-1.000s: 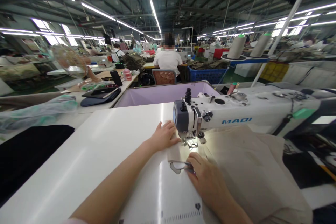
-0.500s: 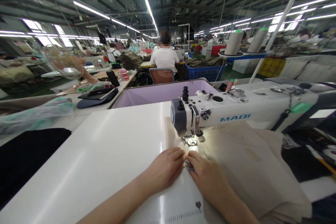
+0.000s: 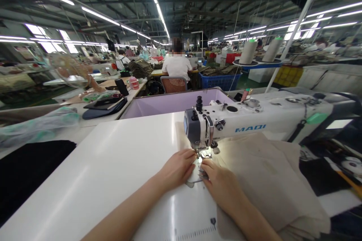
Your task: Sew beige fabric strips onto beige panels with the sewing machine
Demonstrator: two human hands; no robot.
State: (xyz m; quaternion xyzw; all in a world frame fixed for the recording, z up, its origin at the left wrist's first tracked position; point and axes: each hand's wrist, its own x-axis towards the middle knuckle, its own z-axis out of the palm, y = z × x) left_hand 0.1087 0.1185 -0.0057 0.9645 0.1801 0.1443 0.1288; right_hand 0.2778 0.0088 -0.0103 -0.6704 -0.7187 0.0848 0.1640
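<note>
A white sewing machine [image 3: 251, 126] stands over the table, its lit presser foot [image 3: 206, 154] just ahead of my hands. Beige fabric [image 3: 268, 180] spreads right of the needle, and a narrow strip of it passes left of the machine head. My left hand [image 3: 179, 167] has its fingers pressed together on the fabric beside the foot. My right hand [image 3: 220, 179] is closed at the fabric's near edge, fingers curled just in front of the foot. A small dark metallic piece shows under its fingertips; its kind is unclear.
The white tabletop [image 3: 127, 162] extends left, with black cloth [image 3: 34, 177] beyond its edge. Behind the machine is a lilac-lined bin [image 3: 158, 104]. Thread cones [image 3: 248, 52] stand on a rack. A co-worker [image 3: 177, 64] sits ahead, near a blue crate [image 3: 216, 82].
My hands, which were together at the fabric edge, have parted. The left has moved forward and slightly left, up beside the presser foot; the right has stayed nearly in place.
</note>
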